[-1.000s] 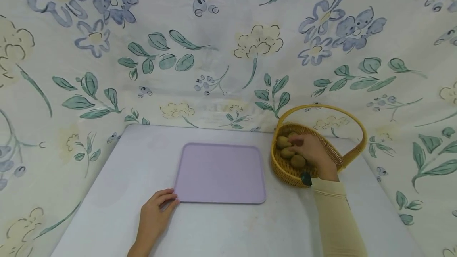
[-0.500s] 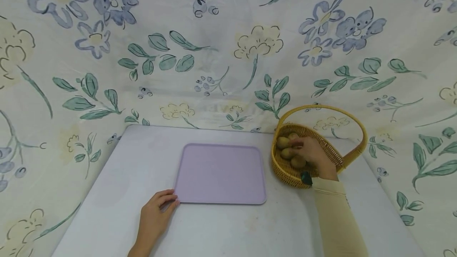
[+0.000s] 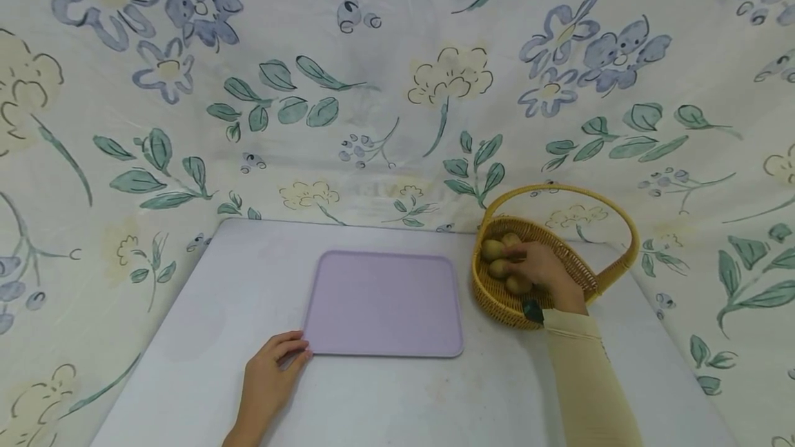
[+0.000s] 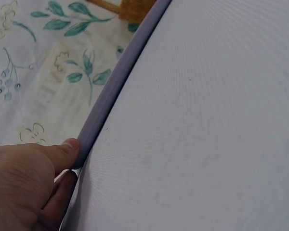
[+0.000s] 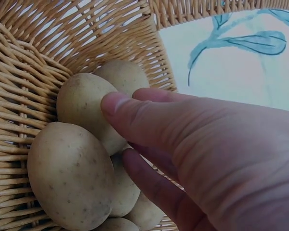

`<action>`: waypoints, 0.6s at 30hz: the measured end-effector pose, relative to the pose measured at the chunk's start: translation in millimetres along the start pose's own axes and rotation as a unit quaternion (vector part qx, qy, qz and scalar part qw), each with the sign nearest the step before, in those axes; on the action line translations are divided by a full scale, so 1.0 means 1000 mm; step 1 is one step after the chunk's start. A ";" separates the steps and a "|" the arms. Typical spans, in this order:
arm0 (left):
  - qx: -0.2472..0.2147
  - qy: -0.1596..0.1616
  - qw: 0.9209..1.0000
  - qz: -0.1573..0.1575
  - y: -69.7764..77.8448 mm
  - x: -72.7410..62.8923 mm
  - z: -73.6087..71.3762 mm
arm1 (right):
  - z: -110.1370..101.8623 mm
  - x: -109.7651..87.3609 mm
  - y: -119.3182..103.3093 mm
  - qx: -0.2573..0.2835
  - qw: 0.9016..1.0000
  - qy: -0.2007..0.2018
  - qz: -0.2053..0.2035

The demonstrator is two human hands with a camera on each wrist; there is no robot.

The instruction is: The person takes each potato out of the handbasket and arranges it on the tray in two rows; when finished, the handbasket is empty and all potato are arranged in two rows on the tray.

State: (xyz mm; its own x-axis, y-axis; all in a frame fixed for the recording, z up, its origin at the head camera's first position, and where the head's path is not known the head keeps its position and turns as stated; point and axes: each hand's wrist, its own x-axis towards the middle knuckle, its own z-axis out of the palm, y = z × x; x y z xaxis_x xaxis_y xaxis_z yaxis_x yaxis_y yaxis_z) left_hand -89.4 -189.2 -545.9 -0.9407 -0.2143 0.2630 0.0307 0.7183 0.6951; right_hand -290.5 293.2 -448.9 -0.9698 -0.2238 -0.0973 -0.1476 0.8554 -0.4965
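A flat lilac tray (image 3: 385, 303) lies on the white table. My left hand (image 3: 273, 368) holds its near left corner, and the left wrist view shows the thumb (image 4: 71, 143) against the tray's rim (image 4: 106, 98) with a finger just below. To the right stands a wicker basket (image 3: 497, 309) with several potatoes inside. My right hand (image 3: 543, 271) reaches into it, fingers loosely bent. In the right wrist view the thumb overlaps one potato (image 5: 82, 98), and other fingertips sit beside it among the potatoes. A larger potato (image 5: 70, 175) lies nearer the camera.
The basket's tall arched handle (image 3: 559, 187) rises over the right forearm. A dark green piece (image 3: 532, 310) sits at the basket's near rim. Flower-printed cloth (image 3: 373, 88) hangs behind and beside the white table (image 3: 261, 254).
My right hand has lowered slightly among the potatoes, its fingers closer to them. The left hand stays at the tray corner, and the tray and basket have not moved.
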 end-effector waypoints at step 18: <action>-0.010 0.004 1.000 0.003 0.001 -0.001 0.000 | 0.002 0.005 0.004 -0.006 1.000 -0.025 0.007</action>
State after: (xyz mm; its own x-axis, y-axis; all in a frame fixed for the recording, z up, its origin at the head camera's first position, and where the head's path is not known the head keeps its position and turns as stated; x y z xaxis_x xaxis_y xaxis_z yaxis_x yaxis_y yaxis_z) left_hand -88.8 -188.2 -545.2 -0.9380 -0.2155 0.2715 0.0424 0.7060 0.7070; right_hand -295.4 294.3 -453.2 -0.9609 -0.2349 -0.1463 -0.1375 0.8641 -0.4842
